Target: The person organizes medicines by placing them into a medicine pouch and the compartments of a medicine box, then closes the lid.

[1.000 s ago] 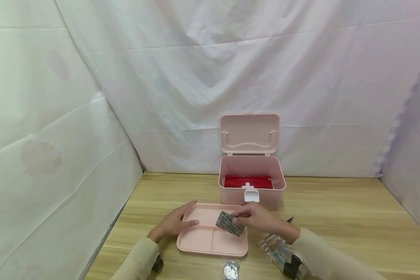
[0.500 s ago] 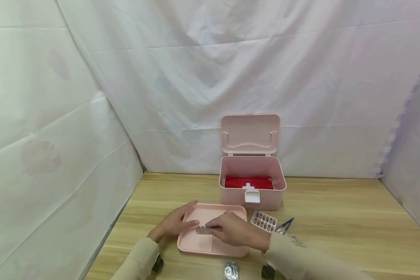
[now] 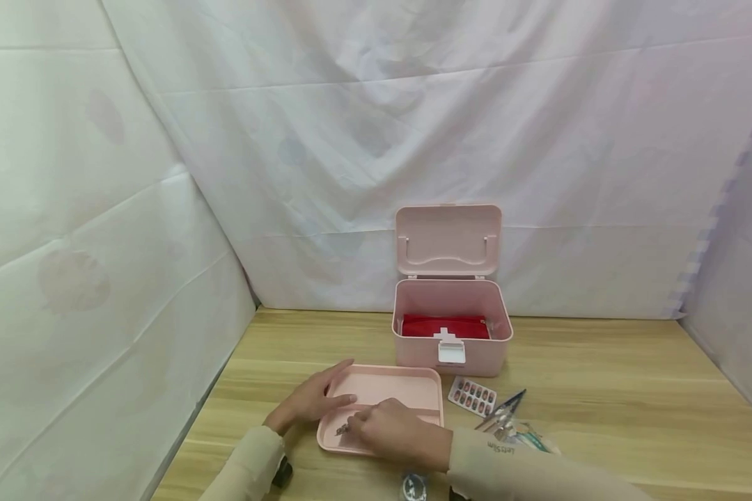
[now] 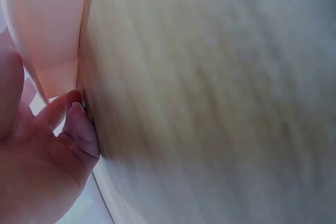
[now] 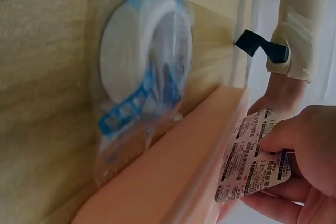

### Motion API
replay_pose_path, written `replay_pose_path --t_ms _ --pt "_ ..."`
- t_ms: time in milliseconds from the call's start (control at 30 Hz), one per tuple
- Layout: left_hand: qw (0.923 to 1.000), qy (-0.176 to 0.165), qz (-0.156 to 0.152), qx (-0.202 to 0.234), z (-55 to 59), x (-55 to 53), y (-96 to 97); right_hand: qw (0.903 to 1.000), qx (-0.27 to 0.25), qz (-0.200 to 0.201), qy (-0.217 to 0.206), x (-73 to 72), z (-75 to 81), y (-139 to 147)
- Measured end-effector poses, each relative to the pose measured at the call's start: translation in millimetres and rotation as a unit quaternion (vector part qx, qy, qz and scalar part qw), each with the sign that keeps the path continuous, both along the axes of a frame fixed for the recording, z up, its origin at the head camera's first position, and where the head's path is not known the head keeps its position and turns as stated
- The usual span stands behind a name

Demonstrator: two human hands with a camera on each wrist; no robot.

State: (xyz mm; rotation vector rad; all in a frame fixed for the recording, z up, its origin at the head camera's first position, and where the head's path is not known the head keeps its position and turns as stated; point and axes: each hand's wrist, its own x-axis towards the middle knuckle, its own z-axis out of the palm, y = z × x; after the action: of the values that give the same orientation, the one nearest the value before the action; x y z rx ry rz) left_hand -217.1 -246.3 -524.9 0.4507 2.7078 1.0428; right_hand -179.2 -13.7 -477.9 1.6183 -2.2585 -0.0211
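My right hand (image 3: 388,428) pinches a blister pack (image 3: 342,429) between thumb and fingers, low over the front-left compartment of the pink divided tray (image 3: 391,372). In the right wrist view the pack (image 5: 251,158) shows a silvery back covered in dark print, tilted beside the tray wall (image 5: 157,171). My left hand (image 3: 310,400) grips the tray's left side, thumb reaching over the rim. The left wrist view shows the little finger (image 4: 79,124) bent against the outside of the tray wall (image 4: 52,30).
Behind the tray stands a pink first-aid box (image 3: 451,355), lid raised, with a red pouch (image 3: 445,325) inside. To the right lie a capsule blister pack (image 3: 472,396), pointed metal tweezers (image 3: 507,406) and clear packets (image 3: 529,437). A bagged white roll (image 5: 123,51) lies before the tray.
My right hand has carried the blister pack leftward and down from the tray's right side to its front-left compartment, uncovering the capsule pack and tweezers. The left hand has stayed put.
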Motion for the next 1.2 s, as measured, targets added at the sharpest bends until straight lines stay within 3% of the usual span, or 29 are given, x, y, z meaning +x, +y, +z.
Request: replay_pose_path --t_ms 367,567,767,1033,1133,1200 --pt "0.9999 -0.01 0.009 0.001 0.1 -1.1 0.0 0.9994 0.021 0.008 0.027 1.2 -13.0 -10" --pt "1.0 -0.001 0.002 -0.004 0.5 -0.8 1.0 0.9982 0.053 -0.01 -0.025 1.5 -13.4 -7" --pt "1.0 0.0 0.004 -0.004 0.2 -1.1 1.6 0.9981 0.021 0.013 -0.056 -3.5 -10.7 6" --pt "1.0 -0.005 0.007 0.001 -0.9 -2.0 0.8 0.9864 0.0 0.049 -0.157 -15.6 4.9 36" --pt "0.9999 -0.008 0.009 0.004 -0.7 -1.4 0.5 0.9747 -0.003 0.048 -0.218 -18.1 9.2 50" --pt "0.9999 -0.008 0.01 0.002 -0.9 -1.2 0.2 0.9605 -0.014 0.044 -0.274 -19.4 11.0 58"
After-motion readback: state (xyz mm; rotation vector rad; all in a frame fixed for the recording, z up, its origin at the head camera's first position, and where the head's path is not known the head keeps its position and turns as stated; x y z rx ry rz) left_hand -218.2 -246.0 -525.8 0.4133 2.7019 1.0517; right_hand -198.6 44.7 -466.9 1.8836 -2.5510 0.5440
